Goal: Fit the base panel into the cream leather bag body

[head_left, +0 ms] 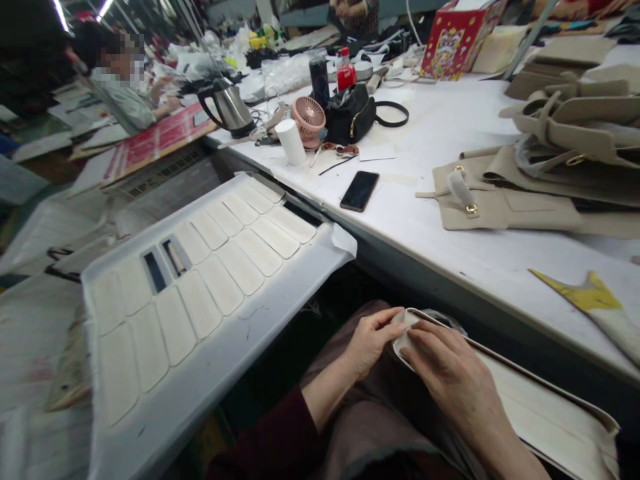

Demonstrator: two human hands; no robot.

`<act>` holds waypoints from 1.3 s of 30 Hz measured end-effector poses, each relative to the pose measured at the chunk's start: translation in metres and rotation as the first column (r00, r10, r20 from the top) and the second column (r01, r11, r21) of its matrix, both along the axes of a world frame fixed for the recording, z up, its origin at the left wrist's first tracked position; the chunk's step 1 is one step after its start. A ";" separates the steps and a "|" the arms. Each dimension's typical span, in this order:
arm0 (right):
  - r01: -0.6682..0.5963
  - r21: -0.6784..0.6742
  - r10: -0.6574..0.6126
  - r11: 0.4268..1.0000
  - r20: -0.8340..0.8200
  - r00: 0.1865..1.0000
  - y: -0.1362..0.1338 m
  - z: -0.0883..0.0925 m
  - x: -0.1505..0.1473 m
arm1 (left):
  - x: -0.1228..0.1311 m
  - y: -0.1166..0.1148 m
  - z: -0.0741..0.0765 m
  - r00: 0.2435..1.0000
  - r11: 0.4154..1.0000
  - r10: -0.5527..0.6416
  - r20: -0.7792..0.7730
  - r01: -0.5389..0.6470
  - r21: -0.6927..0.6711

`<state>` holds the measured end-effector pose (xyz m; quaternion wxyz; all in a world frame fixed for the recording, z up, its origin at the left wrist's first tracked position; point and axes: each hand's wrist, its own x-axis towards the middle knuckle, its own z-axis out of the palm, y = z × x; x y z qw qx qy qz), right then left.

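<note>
Both my hands rest over my lap at the lower middle of the view. My left hand (369, 340) pinches the rounded corner of a cream leather piece (406, 322), fingers curled on its edge. My right hand (443, 370) lies on top of the same piece, fingers pressed down on it. The piece runs into a long cream panel (550, 420) that reaches to the lower right.
A tilted white board (280, 300) holds several cream rounded pieces at left. The white worktable (425, 227) carries a black phone (359, 191), beige bag parts (505, 200), a pink fan (309, 119), a kettle (227, 107) and a black pouch. A person sits far left.
</note>
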<state>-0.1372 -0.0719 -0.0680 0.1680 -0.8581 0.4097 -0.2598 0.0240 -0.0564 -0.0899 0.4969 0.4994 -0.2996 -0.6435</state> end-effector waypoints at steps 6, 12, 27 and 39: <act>-0.001 -0.008 0.001 1.000 -0.005 1.000 0.000 0.000 0.002 | -0.003 -0.004 -0.004 0.998 0.998 0.051 0.035 -0.049 -0.041; 0.057 0.053 -0.059 0.997 0.032 0.998 0.001 -0.001 0.009 | -0.004 -0.013 -0.008 0.981 0.981 0.072 0.180 -0.038 -0.189; 0.525 0.646 -0.831 0.555 0.457 0.317 0.012 0.009 -0.142 | 0.004 -0.012 -0.020 0.954 0.986 -0.140 -0.263 0.157 0.047; 0.229 0.915 -0.615 0.332 0.026 0.788 -0.060 -0.095 -0.153 | -0.038 -0.066 0.038 0.432 0.673 -0.139 0.891 0.701 -0.235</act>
